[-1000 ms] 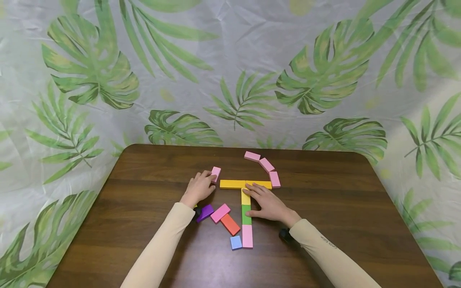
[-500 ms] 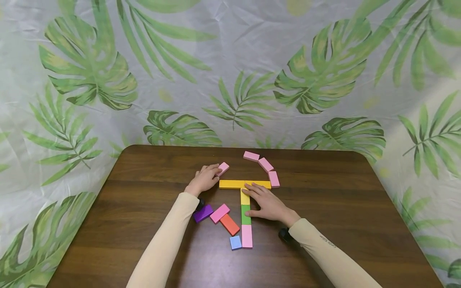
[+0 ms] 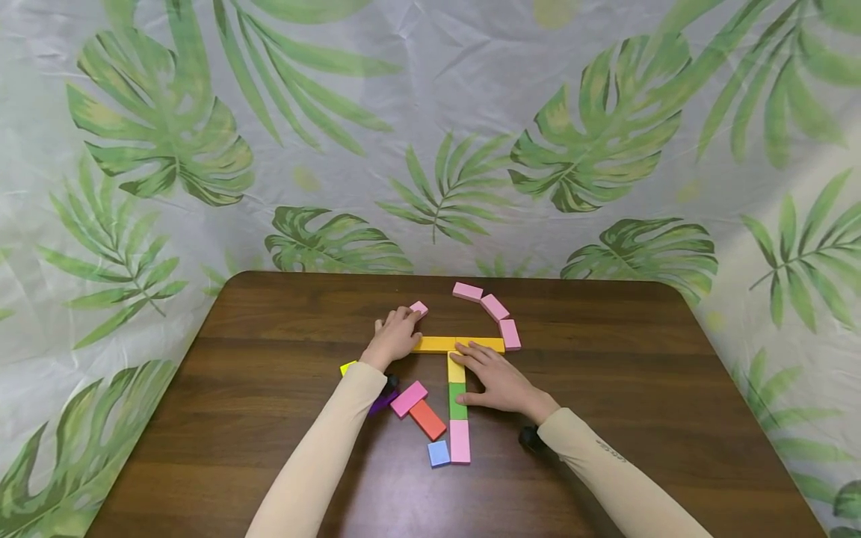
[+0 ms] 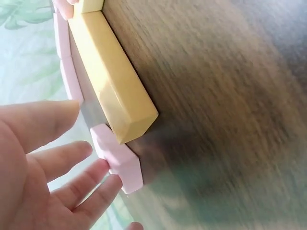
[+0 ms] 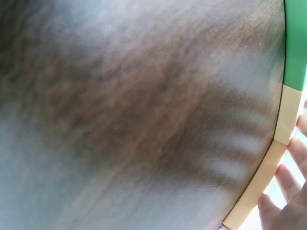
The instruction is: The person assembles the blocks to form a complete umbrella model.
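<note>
In the head view my left hand [image 3: 395, 335] lies beside the left end of a yellow block row [image 3: 433, 344]. Its fingertips touch a small pink block [image 3: 420, 307]. The left wrist view shows straight, spread fingers against that pink block [image 4: 122, 163], the thumb apart from it. My right hand [image 3: 501, 379] rests with spread fingers on the row's right part and on the column below: a light yellow block [image 3: 457, 370], a green block [image 3: 458, 411] and a pink block [image 3: 460, 442]. In the right wrist view its fingers touch the yellow block [image 5: 259, 187].
Three pink blocks [image 3: 495, 307] curve above the row's right end. Left of the column lie a light blue block [image 3: 439, 453], a red block [image 3: 427, 420], a darker pink block [image 3: 409, 399] and a partly hidden purple block [image 3: 382, 404]. A bright yellow piece [image 3: 347, 368] shows beside the left sleeve.
My left hand has moved to the right, and the pink block at its fingertips has shifted right and turned, nearing the yellow row. My right hand has stayed in place.
</note>
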`<state>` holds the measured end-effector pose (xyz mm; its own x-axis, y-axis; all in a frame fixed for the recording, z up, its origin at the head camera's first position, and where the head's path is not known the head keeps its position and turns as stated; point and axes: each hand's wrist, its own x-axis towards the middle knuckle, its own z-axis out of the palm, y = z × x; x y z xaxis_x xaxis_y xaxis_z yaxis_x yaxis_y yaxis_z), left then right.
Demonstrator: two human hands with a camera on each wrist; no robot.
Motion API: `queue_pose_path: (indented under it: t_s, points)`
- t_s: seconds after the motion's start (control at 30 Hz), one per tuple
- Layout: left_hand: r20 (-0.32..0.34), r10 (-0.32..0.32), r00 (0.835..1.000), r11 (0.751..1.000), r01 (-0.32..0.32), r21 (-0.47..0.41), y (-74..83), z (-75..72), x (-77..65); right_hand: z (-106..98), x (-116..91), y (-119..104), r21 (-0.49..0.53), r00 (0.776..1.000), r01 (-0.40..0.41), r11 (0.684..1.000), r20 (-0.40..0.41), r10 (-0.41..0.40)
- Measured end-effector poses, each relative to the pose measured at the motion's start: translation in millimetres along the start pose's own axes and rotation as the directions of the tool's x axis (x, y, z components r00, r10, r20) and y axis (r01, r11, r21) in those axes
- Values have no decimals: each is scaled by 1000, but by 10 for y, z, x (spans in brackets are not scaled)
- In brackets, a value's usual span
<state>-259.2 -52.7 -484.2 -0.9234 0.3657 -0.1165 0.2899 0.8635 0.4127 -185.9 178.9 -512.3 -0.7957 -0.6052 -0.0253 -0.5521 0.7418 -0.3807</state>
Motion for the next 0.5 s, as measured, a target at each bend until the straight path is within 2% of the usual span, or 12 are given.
queue_pose_path:
  t_s: [0.23,0.5]
  points:
    - [39,-13,999,1000,12,29,18,-9,117,-2,5,-1,-4,1000,3,1000,-3,-3]
    - [76,-33,997,999,30,37,115,-32,278,12,7,4,-10,1000,2,1000,-2,-2]
